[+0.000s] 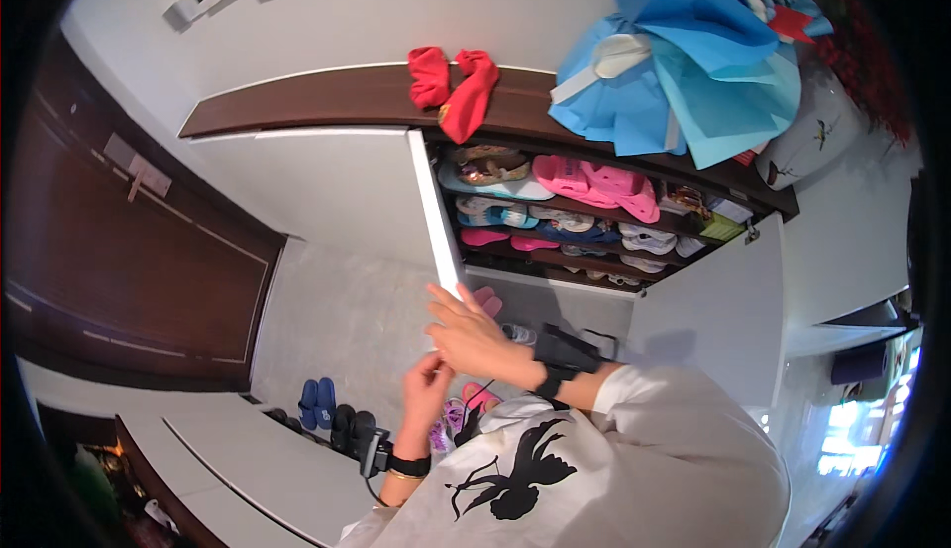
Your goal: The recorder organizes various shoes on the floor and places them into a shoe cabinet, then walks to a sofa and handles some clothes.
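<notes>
My right hand (472,338) reaches across from the right, its fingers stretched out and apart beside the lower end of a white cabinet door (434,216). Whether the fingertips touch the door edge, I cannot tell. Just below, my left hand (426,386) is raised with its fingers curled together close to the right palm; whatever they may hold is hidden. The door stands open beside a shoe cabinet whose shelves hold pink clogs (597,186), patterned gold shoes (488,167), white shoes (649,238) and several other pairs.
Red cloth pieces (468,92) lie on the brown cabinet top (337,92), left of a blue wrapped bouquet (684,72) and a white vase (817,127). A second white door (713,305) stands open at right. Blue slippers (317,403) and other shoes sit on the floor near a brown door (129,221).
</notes>
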### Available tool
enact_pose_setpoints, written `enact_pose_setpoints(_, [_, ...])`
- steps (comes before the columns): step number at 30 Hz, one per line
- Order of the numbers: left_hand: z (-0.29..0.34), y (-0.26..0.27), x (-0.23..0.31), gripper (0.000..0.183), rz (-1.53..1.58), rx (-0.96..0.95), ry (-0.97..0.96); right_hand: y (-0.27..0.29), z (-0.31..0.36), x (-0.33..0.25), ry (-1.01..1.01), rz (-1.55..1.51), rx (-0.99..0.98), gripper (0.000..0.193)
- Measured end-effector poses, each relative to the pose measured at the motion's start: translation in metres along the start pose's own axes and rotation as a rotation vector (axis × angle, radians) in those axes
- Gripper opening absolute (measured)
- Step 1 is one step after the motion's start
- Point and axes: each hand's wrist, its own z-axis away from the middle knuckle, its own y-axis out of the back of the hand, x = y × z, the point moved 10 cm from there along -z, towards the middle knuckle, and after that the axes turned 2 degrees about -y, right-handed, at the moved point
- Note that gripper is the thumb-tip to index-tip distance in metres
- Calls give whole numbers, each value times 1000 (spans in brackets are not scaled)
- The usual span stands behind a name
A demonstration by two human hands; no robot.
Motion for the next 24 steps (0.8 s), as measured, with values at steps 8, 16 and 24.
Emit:
enact_pose_setpoints(8, [-67, -188, 18, 59, 39, -582, -90, 105, 104, 98, -367, -7, 198, 36])
enact_pose_setpoints(16, [-123, -312, 16, 91, -7, -483, -83, -59, 458, 237, -1408, -1152, 499, 32])
enact_pose_setpoints(24, [-121, -292, -16, 71, -105, -211, -19, 27, 676, 197, -1513, -1169, 1358, 49])
